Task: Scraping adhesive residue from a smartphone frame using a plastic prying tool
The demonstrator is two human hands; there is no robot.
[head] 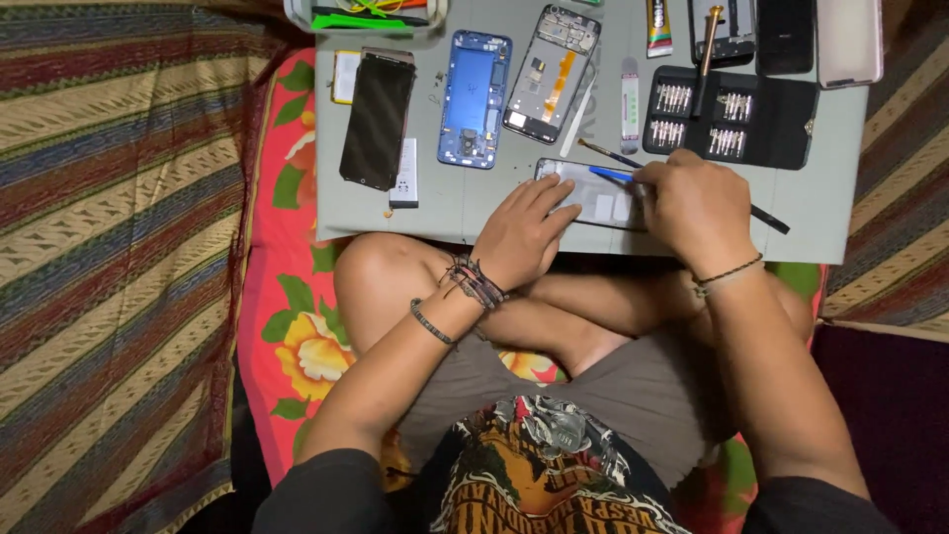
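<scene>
Entry 1: our left hand pinned the phone panel, fingers flat; our right hand gripped a blue pry tool. We judged a slip could crack it.

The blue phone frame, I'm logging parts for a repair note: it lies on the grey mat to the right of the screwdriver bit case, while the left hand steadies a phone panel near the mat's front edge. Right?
Not quite. The head view shows the blue phone frame to the left of the screwdriver bit case, not the right. The rest holds: it lies on the grey mat, and the left hand steadies the phone panel near the front edge.
</scene>
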